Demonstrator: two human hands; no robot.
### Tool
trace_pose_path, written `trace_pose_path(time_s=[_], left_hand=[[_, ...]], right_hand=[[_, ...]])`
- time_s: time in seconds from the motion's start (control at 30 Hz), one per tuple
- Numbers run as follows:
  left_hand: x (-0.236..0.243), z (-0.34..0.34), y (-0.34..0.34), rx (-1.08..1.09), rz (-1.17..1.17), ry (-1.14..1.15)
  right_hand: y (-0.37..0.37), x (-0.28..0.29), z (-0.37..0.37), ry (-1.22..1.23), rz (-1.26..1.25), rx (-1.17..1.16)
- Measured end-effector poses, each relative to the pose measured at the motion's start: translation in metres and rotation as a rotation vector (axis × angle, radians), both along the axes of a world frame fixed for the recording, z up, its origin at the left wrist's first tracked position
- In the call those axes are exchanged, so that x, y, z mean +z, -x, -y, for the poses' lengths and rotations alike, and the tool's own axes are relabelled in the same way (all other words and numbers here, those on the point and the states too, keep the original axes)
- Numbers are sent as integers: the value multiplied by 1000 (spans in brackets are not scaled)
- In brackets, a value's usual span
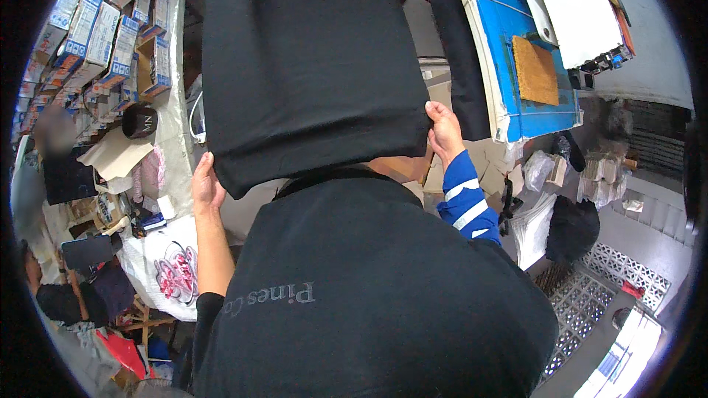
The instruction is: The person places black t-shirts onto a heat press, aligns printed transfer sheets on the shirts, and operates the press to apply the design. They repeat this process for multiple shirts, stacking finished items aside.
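A wide piece of black cloth (317, 59), perhaps a garment, stretches flat in front of me and runs out of the top of the view. Its near edge sags in a soft fold close to my chest. My left hand (209, 186) pinches the near left corner, thumb on top. At the near right corner, my right hand (443, 131) grips the same edge between thumb and fingers. What lies beneath the cloth is mostly hidden.
To the left, stacked cardboard boxes (96, 37) and a dark cup (139, 120) line a long table. On the right stands a blue-topped table (509, 74) with a brown pad (536, 71) and white equipment (575, 7). Below it are bundled sheets (532, 232) and plastic bags.
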State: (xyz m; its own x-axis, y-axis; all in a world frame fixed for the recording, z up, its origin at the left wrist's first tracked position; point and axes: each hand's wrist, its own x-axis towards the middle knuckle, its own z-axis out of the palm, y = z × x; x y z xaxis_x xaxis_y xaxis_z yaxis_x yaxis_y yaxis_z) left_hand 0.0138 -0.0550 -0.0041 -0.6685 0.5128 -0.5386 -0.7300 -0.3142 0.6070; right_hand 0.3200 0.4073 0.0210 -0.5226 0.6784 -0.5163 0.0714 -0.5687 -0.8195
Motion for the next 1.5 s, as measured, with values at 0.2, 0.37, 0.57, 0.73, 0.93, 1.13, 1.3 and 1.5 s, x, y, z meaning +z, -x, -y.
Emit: trace_pose_path(time_s=[0.2,0.37,0.57,0.73,0.93,1.13,1.3,1.5], left_hand=[[-12,-10,-13,-3,-167,136],[-23,-29,-34,28,-348,527],[-29,-28,-42,189,-368,486],[-32,-31,-40,166,-408,533],[23,-41,-27,60,-861,1112],[88,-136,-47,-288,-1784,861],[77,-153,-82,-847,-2007,858],[81,-88,-82,-1207,-2178,704]], right_hand=[[-1,-21,13,-447,328,9],[-1,-38,18,-394,356,-29],[-8,-30,8,-164,123,-73],[-15,-45,4,-199,144,-64],[6,-11,1,-704,862,101],[89,63,66,-1680,338,470],[75,60,109,-1746,359,943],[3,59,100,-1747,259,1118]])
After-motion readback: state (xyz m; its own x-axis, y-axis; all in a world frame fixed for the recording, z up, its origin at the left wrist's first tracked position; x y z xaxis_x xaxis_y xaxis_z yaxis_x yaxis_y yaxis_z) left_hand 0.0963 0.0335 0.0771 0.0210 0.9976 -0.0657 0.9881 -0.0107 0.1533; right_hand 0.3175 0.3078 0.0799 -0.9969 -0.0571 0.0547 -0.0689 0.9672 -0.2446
